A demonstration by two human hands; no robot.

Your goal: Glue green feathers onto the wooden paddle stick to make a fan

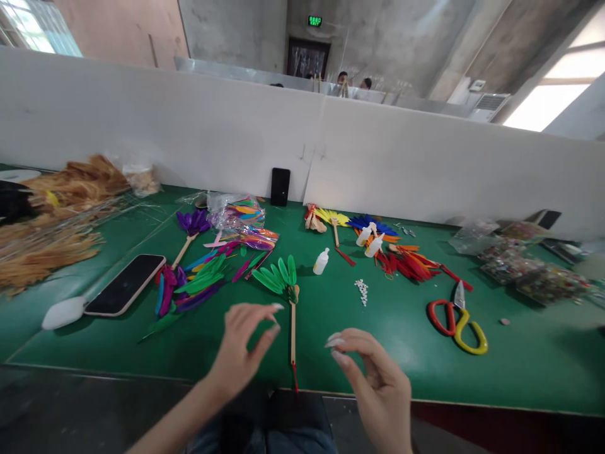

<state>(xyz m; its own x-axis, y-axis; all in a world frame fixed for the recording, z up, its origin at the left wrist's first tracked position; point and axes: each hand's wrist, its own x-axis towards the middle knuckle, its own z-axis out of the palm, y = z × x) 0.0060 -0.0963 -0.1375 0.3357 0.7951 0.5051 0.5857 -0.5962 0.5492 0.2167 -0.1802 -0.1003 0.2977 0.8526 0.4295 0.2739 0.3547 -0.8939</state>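
Note:
A fan of green feathers [278,276] on a wooden stick [293,334] lies on the green table, with a red tassel [295,377] at its lower end. Left of the stick is my left hand [243,347], its thumb and fingers apart and nothing visible between them. My right hand [378,378] hovers right of the stick, thumb and fingertips pinched together; anything between them is too small to make out. Neither hand touches the stick. Behind it stands a small white bottle [321,261], and a cluster of white beads [362,292] lies to the right.
Red-and-yellow scissors [456,321] lie at right, near bagged beads [510,261]. Loose feathers [203,277], a phone [126,285] and straw-coloured fibres [61,221] are at left. Yellow feathers [333,217], two more bottles [374,244] and a dark phone [280,186] sit further back, before a white partition [227,132].

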